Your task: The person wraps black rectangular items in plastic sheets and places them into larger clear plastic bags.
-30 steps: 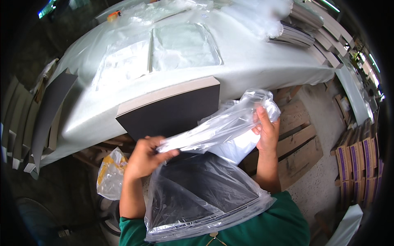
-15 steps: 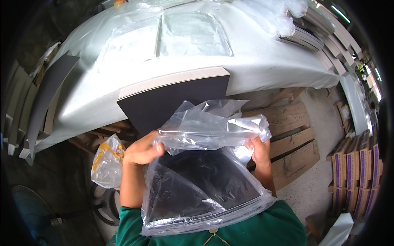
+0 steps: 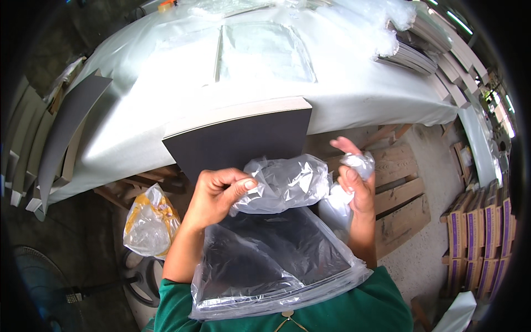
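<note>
Against my body stands a dark, flat-faced bundle in a clear plastic bag (image 3: 276,254). Its loose mouth bunches up in front of me. My left hand (image 3: 215,196) pinches the bag's left edge between thumb and fingers. At the other side my right hand (image 3: 358,180) is closed around a crumpled wad of the same plastic, with one finger raised. Beyond the bag a dark panel (image 3: 232,138), with a thick pale top edge, leans against the covered table.
A table under a whitish sheet (image 3: 376,105) spans the front, with flat clear plastic (image 3: 265,52) on it. Dark panels (image 3: 74,122) lean at left. Also there: a yellow-taped plastic bag (image 3: 152,224), a fan (image 3: 41,293), a wooden pallet (image 3: 395,199) and stacked cartons (image 3: 478,238).
The bag's mouth, stretched flat between my hands before, is now gathered and crumpled. My right hand has risen and bunched up its side; my left has moved slightly right.
</note>
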{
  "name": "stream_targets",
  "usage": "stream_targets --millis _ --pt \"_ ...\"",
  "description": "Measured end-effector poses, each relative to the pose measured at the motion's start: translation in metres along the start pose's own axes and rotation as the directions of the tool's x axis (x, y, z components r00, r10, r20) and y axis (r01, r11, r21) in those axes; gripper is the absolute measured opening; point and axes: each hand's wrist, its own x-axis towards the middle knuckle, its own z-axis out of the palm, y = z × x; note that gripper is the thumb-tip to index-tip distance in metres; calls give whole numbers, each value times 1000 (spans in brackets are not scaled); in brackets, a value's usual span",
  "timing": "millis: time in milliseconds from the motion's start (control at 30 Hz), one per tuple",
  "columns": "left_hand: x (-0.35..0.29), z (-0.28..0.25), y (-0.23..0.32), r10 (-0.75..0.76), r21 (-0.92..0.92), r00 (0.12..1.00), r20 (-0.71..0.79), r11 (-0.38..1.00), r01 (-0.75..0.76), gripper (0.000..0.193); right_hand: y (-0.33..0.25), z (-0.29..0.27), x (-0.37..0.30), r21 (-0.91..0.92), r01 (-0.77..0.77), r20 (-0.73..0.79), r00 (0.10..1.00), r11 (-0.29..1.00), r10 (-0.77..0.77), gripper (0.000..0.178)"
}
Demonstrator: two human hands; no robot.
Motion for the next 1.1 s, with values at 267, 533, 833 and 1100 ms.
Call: stream_targets --millis 267,533,833,1100 --pt "-2 3 4 158 167 987 39 973 -162 16 27 72 47 6 -304 554 794 953 250 42" --pt "-10 6 4 54 94 978 -199 995 -36 10 32 80 38 210 -375 410 872 903 267 26" --pt "-17 5 -5 91 195 978 -190 979 -53 13 33 89 29 148 -294 333 914 944 232 23" --pt "-17 13 -7 166 172 950 -263 977 -124 7 33 87 22 175 -290 270 933 941 237 17"
